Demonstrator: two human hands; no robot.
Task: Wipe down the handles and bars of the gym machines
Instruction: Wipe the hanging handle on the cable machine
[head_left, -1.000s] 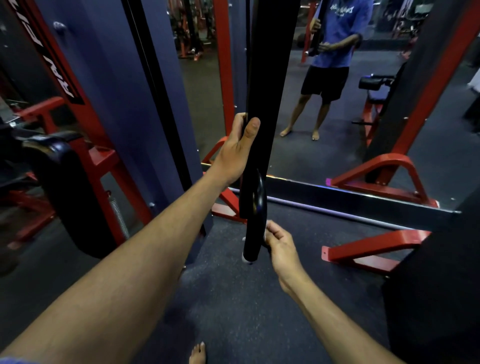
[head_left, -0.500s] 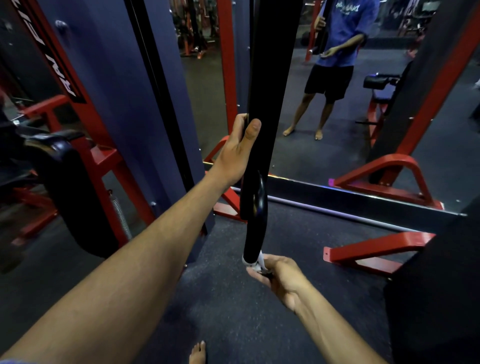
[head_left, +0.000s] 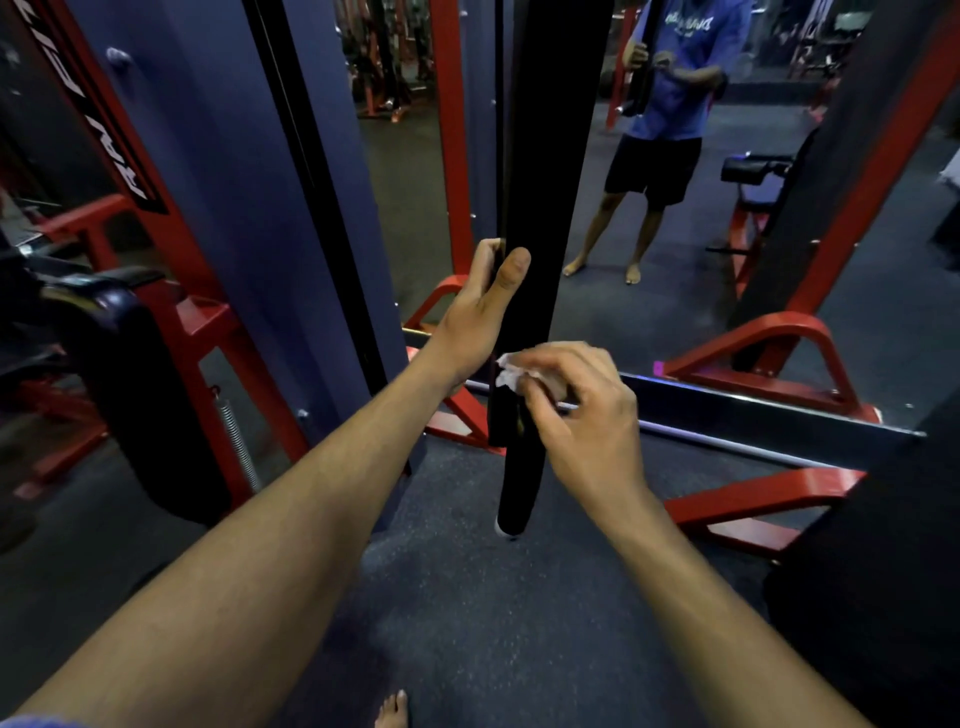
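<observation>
**Risk of incomplete wipe on hanging bar**

The black padded bar (head_left: 540, 208) was found hanging upright before the mirror (head_left: 779, 291), its lower end clear of the floor. It was steadied by the left hand (head_left: 480, 306), thumb and fingers wrapped round it. A crumpled white wipe (head_left: 511, 371) was pinched against the bar by the right hand (head_left: 582, 410). Were the steadying grip loosened, swinging was judged likely; the area beneath the left hand could be missed.
</observation>
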